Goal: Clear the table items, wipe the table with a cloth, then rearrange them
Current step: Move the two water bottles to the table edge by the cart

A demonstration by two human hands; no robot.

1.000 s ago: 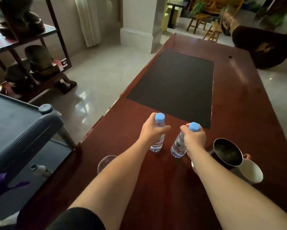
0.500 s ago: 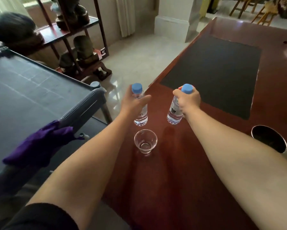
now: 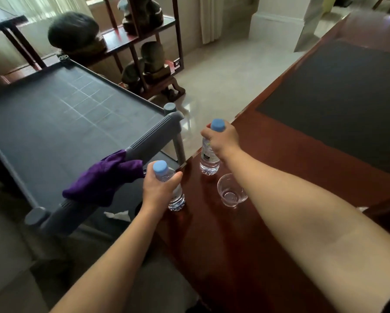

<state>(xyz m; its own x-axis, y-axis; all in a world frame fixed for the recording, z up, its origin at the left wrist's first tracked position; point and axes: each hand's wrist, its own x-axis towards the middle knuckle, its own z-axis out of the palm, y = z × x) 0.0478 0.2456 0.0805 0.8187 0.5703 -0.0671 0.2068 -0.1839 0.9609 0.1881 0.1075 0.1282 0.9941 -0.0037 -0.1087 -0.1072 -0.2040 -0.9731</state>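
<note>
My left hand (image 3: 159,189) grips a clear water bottle with a blue cap (image 3: 177,199) near the left edge of the dark red wooden table (image 3: 234,245). My right hand (image 3: 222,140) grips a second blue-capped water bottle (image 3: 208,162) a little farther along the same edge. A small clear plastic cup (image 3: 231,190) stands upright on the table between my forearms. A purple cloth (image 3: 103,179) hangs over the near rail of the grey cart.
A grey cart (image 3: 65,123) stands left of the table, its flat top bare. A black mat (image 3: 338,102) lies on the table farther back. A wooden shelf (image 3: 142,50) with dark stone ornaments stands behind the cart. White tissue (image 3: 118,215) lies on the cart's lower level.
Both hands have carried the bottles left, from the table's middle to its left edge near the cart. The view has swung left, so the cups at the right have dropped out of sight.
</note>
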